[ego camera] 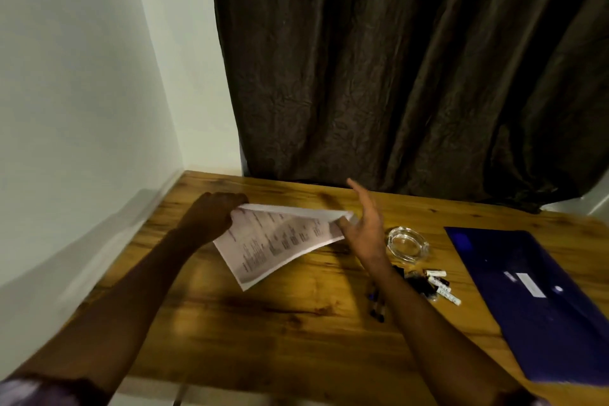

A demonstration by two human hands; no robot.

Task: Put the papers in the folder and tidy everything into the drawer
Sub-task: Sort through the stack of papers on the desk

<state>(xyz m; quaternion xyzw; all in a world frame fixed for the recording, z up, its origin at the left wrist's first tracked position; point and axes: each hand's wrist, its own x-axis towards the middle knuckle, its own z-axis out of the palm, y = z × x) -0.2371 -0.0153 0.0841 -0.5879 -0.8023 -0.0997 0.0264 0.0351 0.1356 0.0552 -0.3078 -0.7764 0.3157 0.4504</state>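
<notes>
Papers (280, 241): thin white printed sheets, tilted, lifted off bench (263, 323), spanning between both hands. Left hand (211, 217) clenched on the top-left corner, papers at its 3 o'clock. Right hand (365, 227) released, fingers straight, palm touching the right corner, papers at its 9 o'clock. Bench: glossy knotty wood.

Folder (543, 306): flat, shiny dark blue plastic, at 4 o'clock of right hand, well apart. Glass ashtray (408, 244): round, clear, just beside right wrist at 3 o'clock. Small white-labelled cylinders (438, 283) at ashtray's 6 o'clock, blurred. Brown crinkled curtain (395, 76) behind.
</notes>
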